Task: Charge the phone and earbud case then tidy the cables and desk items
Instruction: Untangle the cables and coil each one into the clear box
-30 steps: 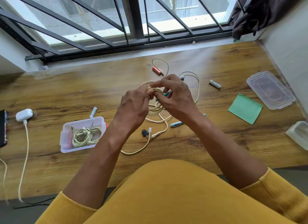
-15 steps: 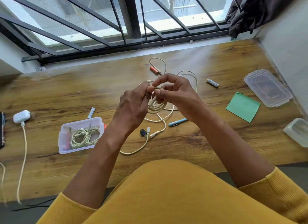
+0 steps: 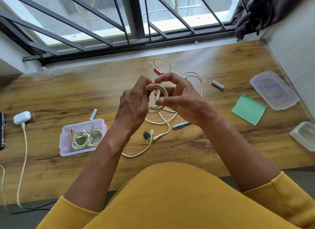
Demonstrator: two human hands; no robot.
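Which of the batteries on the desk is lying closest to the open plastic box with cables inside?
The white battery just beyond the cable box, near its far edge. The other white battery lies far right near the lid; the red one lies near the window.

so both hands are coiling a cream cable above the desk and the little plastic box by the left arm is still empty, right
Not quite. The head view shows the plastic box already holds a coiled cream cable. The rest stands: the left hand and right hand are coiling another cream cable above the desk.
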